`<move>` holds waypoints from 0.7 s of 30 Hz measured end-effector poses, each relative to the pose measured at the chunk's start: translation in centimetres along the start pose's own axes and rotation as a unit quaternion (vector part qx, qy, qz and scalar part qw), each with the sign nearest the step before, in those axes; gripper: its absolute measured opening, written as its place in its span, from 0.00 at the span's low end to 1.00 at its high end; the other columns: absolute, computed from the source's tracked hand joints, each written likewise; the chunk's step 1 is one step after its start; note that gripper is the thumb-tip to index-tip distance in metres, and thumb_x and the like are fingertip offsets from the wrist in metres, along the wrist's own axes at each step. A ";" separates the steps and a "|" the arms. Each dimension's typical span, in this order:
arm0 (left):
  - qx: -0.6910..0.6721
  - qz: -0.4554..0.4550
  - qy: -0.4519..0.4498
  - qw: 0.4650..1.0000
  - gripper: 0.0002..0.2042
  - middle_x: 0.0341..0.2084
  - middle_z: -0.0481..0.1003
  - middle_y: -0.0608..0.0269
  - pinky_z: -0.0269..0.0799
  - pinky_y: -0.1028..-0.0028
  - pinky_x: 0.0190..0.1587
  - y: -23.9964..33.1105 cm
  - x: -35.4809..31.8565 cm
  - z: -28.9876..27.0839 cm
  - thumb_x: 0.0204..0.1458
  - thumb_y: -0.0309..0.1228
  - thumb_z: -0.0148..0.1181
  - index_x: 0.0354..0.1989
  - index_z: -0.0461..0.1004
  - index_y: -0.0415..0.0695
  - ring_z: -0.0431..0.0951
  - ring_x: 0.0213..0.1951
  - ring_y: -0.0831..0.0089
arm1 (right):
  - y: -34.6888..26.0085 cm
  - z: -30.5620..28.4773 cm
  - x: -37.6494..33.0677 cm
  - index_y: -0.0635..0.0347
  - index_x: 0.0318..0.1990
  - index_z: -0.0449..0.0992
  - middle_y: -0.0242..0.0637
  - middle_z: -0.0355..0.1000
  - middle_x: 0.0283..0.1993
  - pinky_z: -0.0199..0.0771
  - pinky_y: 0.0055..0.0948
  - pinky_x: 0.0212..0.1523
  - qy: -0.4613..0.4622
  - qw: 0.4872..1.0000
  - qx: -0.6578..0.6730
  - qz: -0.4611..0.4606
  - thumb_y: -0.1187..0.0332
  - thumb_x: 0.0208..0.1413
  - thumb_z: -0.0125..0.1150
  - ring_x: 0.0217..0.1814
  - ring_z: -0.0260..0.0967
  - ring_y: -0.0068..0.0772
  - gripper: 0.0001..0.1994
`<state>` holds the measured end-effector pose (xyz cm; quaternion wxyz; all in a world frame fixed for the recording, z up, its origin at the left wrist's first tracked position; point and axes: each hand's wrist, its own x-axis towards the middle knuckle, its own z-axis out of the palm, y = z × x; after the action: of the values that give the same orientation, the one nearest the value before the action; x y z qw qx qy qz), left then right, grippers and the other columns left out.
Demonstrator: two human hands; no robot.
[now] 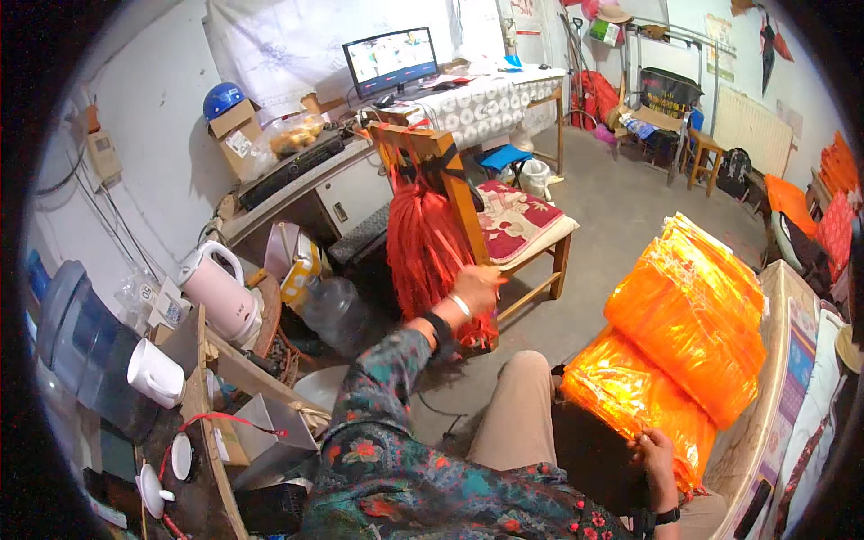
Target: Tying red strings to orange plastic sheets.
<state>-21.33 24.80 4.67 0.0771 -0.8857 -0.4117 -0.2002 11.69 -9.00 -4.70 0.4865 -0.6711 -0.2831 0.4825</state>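
A thick bundle of red plastic strips [423, 236] hangs from the back of a wooden chair. Stretched out in front of it, my left hand [477, 290] has its fingers closed on a red strip that runs up toward the bundle; the fingers are slightly blurred. Shiny orange plastic bags [688, 315] lie in a folded stack to my right, beside and partly over my leg. At the stack's near lower edge my right hand [654, 454] pinches the gathered plastic, its fingers pressed together. A dark flat surface shows between my knee and that hand.
A patterned cushion [517, 220] covers the chair seat. On the left stand a pink kettle [220, 295], a white mug [156, 373] and a water-cooler bottle [90, 337]. A monitor [391, 61] is on the far desk. A padded bench edge [774, 387] runs along my right.
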 end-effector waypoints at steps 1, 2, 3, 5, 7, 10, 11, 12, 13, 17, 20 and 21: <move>-0.085 0.004 0.048 0.995 0.06 0.24 0.69 0.54 0.65 0.63 0.28 3.3 -0.9 0.6 0.42 0.29 0.48 0.27 0.70 0.43 0.71 0.28 0.57 | -0.2 0.8 0.1 0.61 0.33 0.67 0.36 0.69 0.25 0.65 0.18 0.19 -0.015 1.000 0.022 0.001 0.71 0.54 0.43 0.17 0.62 0.20 0.06; -0.158 -0.045 -0.024 0.986 0.06 0.27 0.69 0.53 0.65 0.62 0.30 7.9 -1.5 0.8 0.43 0.29 0.47 0.27 0.69 0.42 0.70 0.29 0.56 | -0.9 1.8 -0.2 0.61 0.33 0.67 0.36 0.69 0.25 0.65 0.18 0.19 -0.008 1.000 0.025 0.004 0.71 0.54 0.43 0.17 0.62 0.20 0.06; -0.292 0.012 0.040 0.955 0.07 0.28 0.68 0.51 0.64 0.62 0.30 10.1 -3.6 4.5 0.45 0.29 0.45 0.28 0.69 0.41 0.70 0.28 0.55 | -2.2 3.4 -0.6 0.61 0.33 0.67 0.37 0.70 0.27 0.65 0.19 0.20 -0.075 0.993 0.094 0.017 0.70 0.54 0.44 0.18 0.62 0.21 0.06; -0.479 -0.078 -0.094 0.869 0.07 0.19 0.65 0.64 0.63 0.70 0.27 19.2 -8.7 9.1 0.49 0.27 0.44 0.22 0.64 0.40 0.65 0.24 0.70 | -3.5 5.5 -1.0 0.60 0.33 0.66 0.37 0.70 0.31 0.66 0.20 0.21 -0.172 0.962 0.211 0.032 0.69 0.54 0.45 0.20 0.63 0.21 0.05; -0.645 -0.106 -0.280 0.703 0.08 0.18 0.66 0.68 0.62 0.77 0.20 24.0 -12.0 4.8 0.50 0.29 0.46 0.22 0.64 0.41 0.64 0.19 0.80 | -3.0 5.8 -1.0 0.62 0.33 0.65 0.37 0.69 0.32 0.66 0.21 0.21 -0.176 0.951 0.254 0.032 0.70 0.54 0.44 0.20 0.62 0.22 0.06; -0.684 -0.138 -0.368 0.614 0.08 0.18 0.66 0.69 0.61 0.79 0.19 24.5 -12.9 5.3 0.51 0.31 0.47 0.23 0.65 0.43 0.63 0.18 0.83 | -1.9 5.3 -1.2 0.63 0.33 0.65 0.36 0.68 0.31 0.63 0.19 0.20 -0.156 0.932 0.328 0.009 0.70 0.54 0.44 0.19 0.61 0.22 0.06; -0.667 -0.168 -0.426 0.588 0.08 0.18 0.67 0.69 0.61 0.80 0.18 24.5 -12.9 5.6 0.51 0.32 0.46 0.23 0.66 0.43 0.64 0.18 0.84 | -2.0 5.0 -1.4 0.61 0.33 0.66 0.33 0.67 0.27 0.62 0.18 0.20 -0.147 0.943 0.299 -0.019 0.70 0.53 0.46 0.19 0.61 0.21 0.05; -0.667 -0.166 -0.430 0.586 0.08 0.18 0.67 0.69 0.61 0.80 0.18 24.9 -12.7 5.9 0.51 0.32 0.46 0.23 0.66 0.43 0.64 0.18 0.84 | -2.0 4.8 -1.6 0.60 0.32 0.66 0.30 0.65 0.23 0.62 0.17 0.19 -0.136 0.952 0.271 -0.047 0.69 0.52 0.48 0.18 0.61 0.19 0.05; -0.730 -0.186 -0.407 0.516 0.10 0.16 0.66 0.69 0.61 0.81 0.18 25.6 -11.8 5.1 0.52 0.35 0.44 0.23 0.65 0.44 0.65 0.16 0.83 | -2.3 4.6 -2.0 0.60 0.31 0.67 0.29 0.65 0.23 0.61 0.15 0.19 -0.137 0.964 0.224 -0.034 0.69 0.52 0.48 0.18 0.59 0.18 0.05; -0.819 -0.164 -0.471 0.283 0.16 0.26 0.72 0.61 0.72 0.78 0.21 26.3 -9.2 3.8 0.53 0.41 0.42 0.37 0.67 0.39 0.72 0.18 0.73 | -4.2 5.3 -3.6 0.59 0.27 0.69 0.28 0.66 0.24 0.61 0.14 0.23 -0.233 0.971 0.049 -0.008 0.68 0.50 0.50 0.22 0.60 0.16 0.06; -0.865 -0.085 -0.364 0.335 0.15 0.24 0.71 0.60 0.69 0.71 0.33 26.6 -7.4 3.8 0.54 0.42 0.41 0.33 0.67 0.42 0.72 0.29 0.70 | -3.4 5.4 -3.8 0.60 0.29 0.68 0.29 0.67 0.25 0.62 0.15 0.26 -0.282 0.959 0.022 -0.005 0.71 0.52 0.47 0.23 0.61 0.17 0.04; -0.863 -0.120 -0.356 0.337 0.14 0.22 0.70 0.61 0.69 0.72 0.32 27.1 -6.7 3.7 0.54 0.41 0.42 0.31 0.66 0.42 0.72 0.27 0.71 | -3.2 5.0 -4.0 0.60 0.29 0.68 0.29 0.67 0.25 0.62 0.15 0.26 -0.283 0.959 0.026 -0.005 0.71 0.52 0.47 0.23 0.61 0.17 0.04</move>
<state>-3.57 3.62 -0.71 -0.9092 -0.3872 -0.0997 -0.1163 5.85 -9.34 -0.57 0.4064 -0.4930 -0.3997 0.6574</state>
